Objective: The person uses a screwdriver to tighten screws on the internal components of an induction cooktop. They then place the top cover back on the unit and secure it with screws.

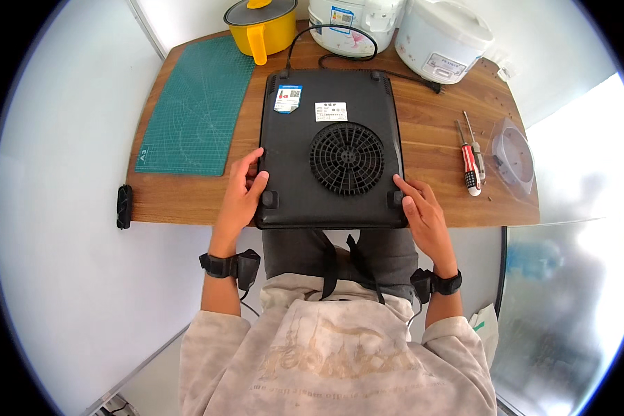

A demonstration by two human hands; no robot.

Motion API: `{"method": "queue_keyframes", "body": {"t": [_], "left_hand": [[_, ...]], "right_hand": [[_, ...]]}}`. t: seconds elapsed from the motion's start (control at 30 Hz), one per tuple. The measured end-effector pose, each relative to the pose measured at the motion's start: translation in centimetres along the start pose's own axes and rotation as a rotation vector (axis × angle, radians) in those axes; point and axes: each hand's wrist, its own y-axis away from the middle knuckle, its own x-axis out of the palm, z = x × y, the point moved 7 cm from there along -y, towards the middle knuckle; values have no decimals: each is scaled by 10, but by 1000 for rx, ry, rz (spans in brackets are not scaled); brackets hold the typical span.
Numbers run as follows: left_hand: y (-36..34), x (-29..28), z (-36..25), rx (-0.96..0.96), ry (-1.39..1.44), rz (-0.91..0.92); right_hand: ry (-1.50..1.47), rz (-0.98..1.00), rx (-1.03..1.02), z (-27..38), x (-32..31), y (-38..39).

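Note:
A black induction cooker [295, 159] lies upside down on the wooden table, its round fan grille [347, 159], small feet and two labels facing up. My left hand [243, 193] holds its left edge near the front corner, thumb against the side and fingertips along the rim. On the opposite edge, my right hand [423, 206] grips near the front right foot with thumb and fingers. The cooker's front edge lies about level with the table's front edge. From its back, a black power cord [374, 43] loops round to a plug [435, 87] on the right.
A green cutting mat [194, 111] lies at left, with a yellow pot [274, 38] behind it. Two white rice cookers [357, 38] stand at the back. Two screwdrivers [471, 170], a clear plastic tray [513, 158] and several tiny screws lie at right.

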Motion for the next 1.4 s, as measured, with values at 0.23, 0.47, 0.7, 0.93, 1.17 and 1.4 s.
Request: {"method": "queue_keyframes", "body": {"t": [0.23,0.47,0.7,0.93,1.17,1.4], "left_hand": [[3,6,-1,-18,65,11],[4,6,-8,-62,68,12],[1,-2,4,-29,62,2],[-11,-8,-2,-71,121,100],[-52,-27,-13,-260,89,346],[-144,-25,-31,-149,-10,317]], "right_hand": [[-141,18,102,-16,0,3],[-146,13,43,-21,2,1],[-178,61,28,-20,0,3],[-320,56,59,-27,-3,8],[-196,-6,-34,-41,-8,-49],[-301,84,157,-68,-22,-158]]}}
